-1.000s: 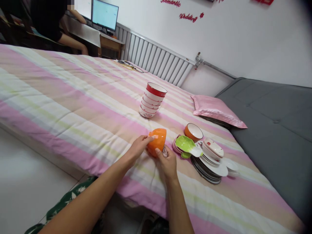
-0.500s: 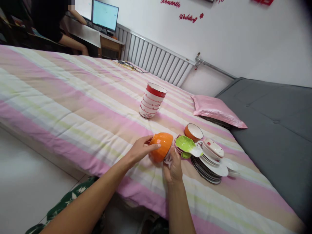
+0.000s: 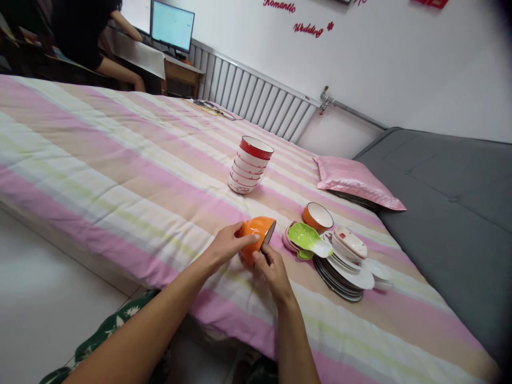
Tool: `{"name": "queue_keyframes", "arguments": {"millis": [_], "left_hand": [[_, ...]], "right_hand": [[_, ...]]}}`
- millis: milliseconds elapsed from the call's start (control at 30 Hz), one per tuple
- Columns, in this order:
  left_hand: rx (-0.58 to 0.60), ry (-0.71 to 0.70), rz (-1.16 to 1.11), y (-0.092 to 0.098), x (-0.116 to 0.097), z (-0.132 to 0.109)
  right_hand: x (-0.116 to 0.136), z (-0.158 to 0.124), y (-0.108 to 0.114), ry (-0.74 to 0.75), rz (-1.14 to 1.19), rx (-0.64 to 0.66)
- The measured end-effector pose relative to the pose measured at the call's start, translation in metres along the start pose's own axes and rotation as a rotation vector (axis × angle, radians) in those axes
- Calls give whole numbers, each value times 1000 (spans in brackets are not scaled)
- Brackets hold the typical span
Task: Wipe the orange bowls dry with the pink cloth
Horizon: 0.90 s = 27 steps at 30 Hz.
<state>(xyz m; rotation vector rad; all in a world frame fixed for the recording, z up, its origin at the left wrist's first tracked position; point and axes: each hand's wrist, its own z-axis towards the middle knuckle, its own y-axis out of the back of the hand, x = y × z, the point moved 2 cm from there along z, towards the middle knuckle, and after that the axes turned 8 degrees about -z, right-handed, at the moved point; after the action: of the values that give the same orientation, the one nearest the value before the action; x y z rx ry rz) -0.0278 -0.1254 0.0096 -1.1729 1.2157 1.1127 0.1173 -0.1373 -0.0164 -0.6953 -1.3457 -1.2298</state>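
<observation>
Head view: the orange bowl [image 3: 263,224] is held tilted between the left hand [image 3: 226,244], clamped on its outside, and the right hand [image 3: 279,273], gripping its rim, so a firm left hold should keep it clear of the green dish [image 3: 303,236] beyond the right.

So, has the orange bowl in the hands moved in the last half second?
Yes: the held orange bowl has shifted left in the picture, away from the green dish, which stayed put.

Left hand [image 3: 227,244], right hand [image 3: 277,271], seemingly curled
</observation>
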Motion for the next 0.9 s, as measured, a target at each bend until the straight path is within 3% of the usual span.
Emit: {"name": "queue_keyframes", "arguments": {"millis": [167,300,533,700,900], "left_hand": [[-21,30,39,1,3,2],[-84,58,145,-1,6,5],[-171,-1,392,-5,14,7],[-177,-6,294,-1,20,9],[-133,-27,206,3,25,11]], "right_hand": [[-3,-1,2,40,-577,29],[-3,-2,-4,117,-818,35],[0,-4,-9,131,-854,63],[1,-4,-3,95,-702,113],[-10,-1,1,71,-743,56]]}}
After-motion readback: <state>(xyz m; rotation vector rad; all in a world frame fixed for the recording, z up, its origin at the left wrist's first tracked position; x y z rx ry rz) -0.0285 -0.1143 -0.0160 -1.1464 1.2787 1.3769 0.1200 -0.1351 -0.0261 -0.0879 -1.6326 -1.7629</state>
